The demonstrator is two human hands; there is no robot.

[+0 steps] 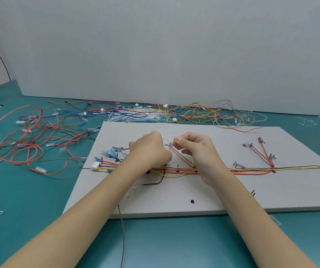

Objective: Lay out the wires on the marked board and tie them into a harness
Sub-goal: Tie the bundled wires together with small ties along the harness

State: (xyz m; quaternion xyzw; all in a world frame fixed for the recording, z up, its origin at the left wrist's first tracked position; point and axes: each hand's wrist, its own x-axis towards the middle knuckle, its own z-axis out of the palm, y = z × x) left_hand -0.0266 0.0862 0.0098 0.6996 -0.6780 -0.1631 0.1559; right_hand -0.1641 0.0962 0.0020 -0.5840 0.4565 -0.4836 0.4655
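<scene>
So the big white marked board (203,192) has most of the run laid out already, and the main wire bundle (252,169) stretches along it from under the heels of both hands out past the right hand to the far end, with branches peeling off toward the scribbled labels. Both hands sit mid-board right over the trunk: the left hand (149,151) is curled into a loose fist with its fingers tucked under, so I can't tell exactly what they're gripping, but a thin white cable tie (168,135) pokes out just beyond its knuckles. The right hand (197,149) has thumb and forefinger pressed together, pinching what looks like the other end of that tie, just across from the left knuckles. Looks to me like a tie is being threaded or cinched around the red and black branch wires (182,158) running right below the fingertips. My two cents: gather every strand of that branch under the fingers before pulling, keep the tie square to the wires, and snug it right at the junction with the trunk so nothing slides. Spare ties (136,118) and loose wires (29,136) lie well beyond the fingers, off the board
</scene>
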